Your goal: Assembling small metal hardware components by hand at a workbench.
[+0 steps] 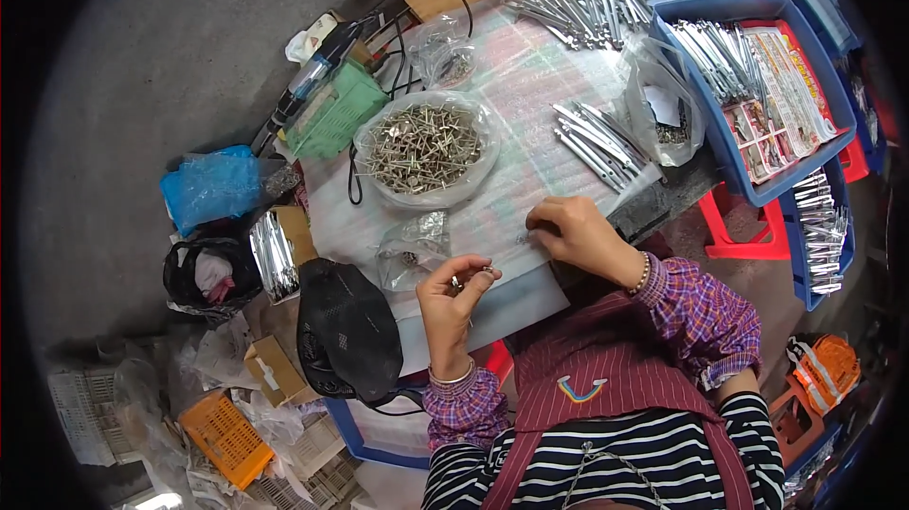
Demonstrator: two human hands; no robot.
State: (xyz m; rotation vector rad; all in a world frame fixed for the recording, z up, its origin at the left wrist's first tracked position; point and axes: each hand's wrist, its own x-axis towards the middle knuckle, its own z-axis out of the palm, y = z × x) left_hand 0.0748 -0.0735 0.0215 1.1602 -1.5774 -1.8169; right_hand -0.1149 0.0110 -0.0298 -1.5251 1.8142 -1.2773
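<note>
the left hand (453, 297) is raised just above the near edge of the counter (530, 145), its fingertips pinched together on a small metal ring (458, 282) too small to make out clearly. the right hand (576, 233) lies knuckles-up on the counter's pale sheet, up and to the right of the left one, fingers curled together over the surface; whether it presses on some tiny part there cannot be told. the ring sits between the two hands, nearer the left, so the right hand lies a short way across from it toward the far right. a small clear bag (413, 250) rests just left of the left hand. further off, a bag of metal pins (423, 147) sits open beyond both hands, and a bundle of flat metal strips (598, 139) lies with its long axis running diagonally, well beyond the right hand. a blue tray (696, 107) holds more strips at the counter's right. the floor (123, 84) is bare grey concrete with clutter at the left.
</note>
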